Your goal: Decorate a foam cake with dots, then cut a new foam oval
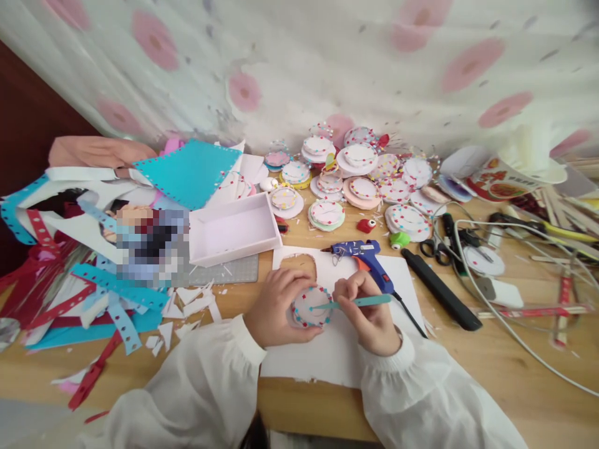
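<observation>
My left hand (pixel 277 307) is curled round the edge of a small round white paper cake (pixel 311 312) with red and blue dots along its rim. In my right hand (pixel 364 312) a pair of slim teal tweezers (pixel 369 301) is pinched between thumb and fingers. Their tip points left and reaches the top of the paper cake, near a small blue dot. Both hands are over a white paper sheet (pixel 322 365). Just behind them lies a blue glue gun (pixel 362 252), its nozzle pointing left.
Many finished-looking paper cakes (pixel 363 190) crowd the back of the table. A white open box (pixel 234 231) stands left of centre, beside a pile of punched paper strips (pixel 116 299). To the right lie a black bar-shaped object (pixel 442 290), scissors (pixel 436 249) and a white cable (pixel 491 305).
</observation>
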{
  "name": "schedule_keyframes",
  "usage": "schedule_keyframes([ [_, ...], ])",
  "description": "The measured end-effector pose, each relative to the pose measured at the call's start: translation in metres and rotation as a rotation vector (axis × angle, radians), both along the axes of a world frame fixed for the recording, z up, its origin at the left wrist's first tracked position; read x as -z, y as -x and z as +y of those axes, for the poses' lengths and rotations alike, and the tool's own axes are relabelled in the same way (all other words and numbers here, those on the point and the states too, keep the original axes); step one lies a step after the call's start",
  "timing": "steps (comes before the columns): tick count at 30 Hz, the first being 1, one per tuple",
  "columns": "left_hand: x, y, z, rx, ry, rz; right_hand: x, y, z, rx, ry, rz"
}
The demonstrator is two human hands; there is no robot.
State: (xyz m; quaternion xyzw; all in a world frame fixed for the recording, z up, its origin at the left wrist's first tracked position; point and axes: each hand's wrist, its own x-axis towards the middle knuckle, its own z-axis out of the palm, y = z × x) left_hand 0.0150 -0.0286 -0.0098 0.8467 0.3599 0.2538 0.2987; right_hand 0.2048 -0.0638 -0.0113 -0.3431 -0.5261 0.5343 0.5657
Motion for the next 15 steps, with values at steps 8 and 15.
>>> schedule_keyframes([
  [8,-0.0022,-0.0002,0.0008,-0.017,-0.004,-0.031,0.0014,-0.0021,-0.0003,-0.035,-0.021,-0.098],
  [15,-0.0018,-0.0007,0.0007,-0.025,-0.001,-0.044,-0.0001,-0.0036,0.0009,-0.051,-0.037,-0.104],
])
